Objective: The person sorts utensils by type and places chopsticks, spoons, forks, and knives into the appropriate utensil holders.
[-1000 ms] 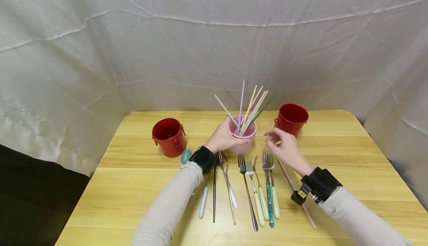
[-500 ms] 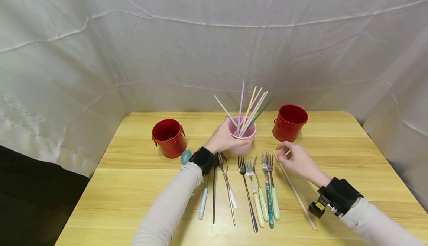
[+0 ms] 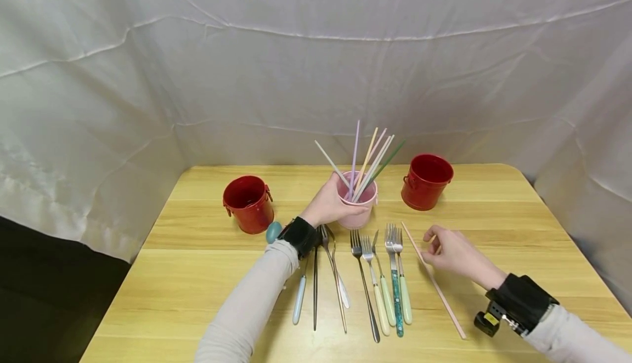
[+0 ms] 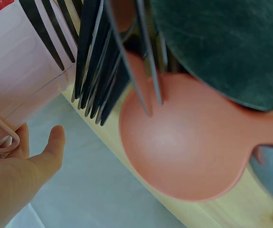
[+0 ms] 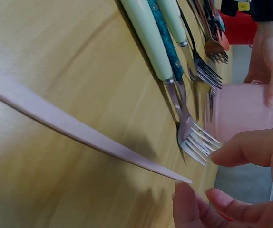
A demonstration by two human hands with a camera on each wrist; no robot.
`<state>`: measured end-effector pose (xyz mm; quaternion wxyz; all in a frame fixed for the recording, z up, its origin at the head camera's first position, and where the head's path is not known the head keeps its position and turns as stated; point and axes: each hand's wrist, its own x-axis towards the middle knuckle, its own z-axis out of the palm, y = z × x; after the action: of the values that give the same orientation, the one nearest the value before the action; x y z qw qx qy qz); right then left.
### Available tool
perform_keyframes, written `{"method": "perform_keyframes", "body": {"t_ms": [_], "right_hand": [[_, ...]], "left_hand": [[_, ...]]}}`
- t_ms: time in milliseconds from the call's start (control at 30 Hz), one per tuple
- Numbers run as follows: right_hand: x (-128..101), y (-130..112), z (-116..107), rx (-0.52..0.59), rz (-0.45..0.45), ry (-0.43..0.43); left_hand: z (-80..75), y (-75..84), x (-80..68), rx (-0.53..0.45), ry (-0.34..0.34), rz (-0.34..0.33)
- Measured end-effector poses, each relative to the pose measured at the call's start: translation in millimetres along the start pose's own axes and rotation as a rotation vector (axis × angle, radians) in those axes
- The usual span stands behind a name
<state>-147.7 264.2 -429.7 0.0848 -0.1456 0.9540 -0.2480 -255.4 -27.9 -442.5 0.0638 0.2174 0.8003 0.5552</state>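
My left hand [image 3: 328, 203] grips the side of a small pink bucket [image 3: 356, 219], its thumb across the front. Several pastel chopsticks and a green one [image 3: 387, 163] stand slanted in that bucket. Lower right, my right hand [image 3: 459, 254] hovers low with loosely bent fingers and holds nothing. Its fingertips are close beside a single pink chopstick [image 3: 439, 291] lying on the table; in the right wrist view the chopstick's end [image 5: 174, 175] reaches the fingertips, and I cannot tell if they touch.
Red buckets stand at left [image 3: 249, 209] and right [image 3: 425, 187]. Forks, such as a black-handled one [image 3: 365, 283], and knives lie in a row on the wooden table [image 3: 197, 275]. An orange spoon [image 4: 184, 147] and a dark green rounded piece [image 4: 227, 42] fill the left wrist view.
My right hand has moved away from the pink bucket, down and to the right, to beside the lying pink chopstick. The left hand stays on the bucket.
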Motion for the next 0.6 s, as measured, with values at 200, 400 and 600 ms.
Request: {"method": "perform_keyframes", "body": {"t_ms": [200,400,600], "right_hand": [[-7.8,0.8,6.1,-0.026,0.039,-0.008],[-13.9,1.9,14.3,-0.026,0.095,-0.043],[-13.9,0.5,17.7,-0.071,0.152,-0.066]], "left_hand": [[0.0,-0.1,0.4,-0.003,-0.003,0.009],[0.8,0.4,0.0,-0.041,-0.014,0.026],[-1.5,12.7,-6.1,-0.111,-0.027,0.038]]}}
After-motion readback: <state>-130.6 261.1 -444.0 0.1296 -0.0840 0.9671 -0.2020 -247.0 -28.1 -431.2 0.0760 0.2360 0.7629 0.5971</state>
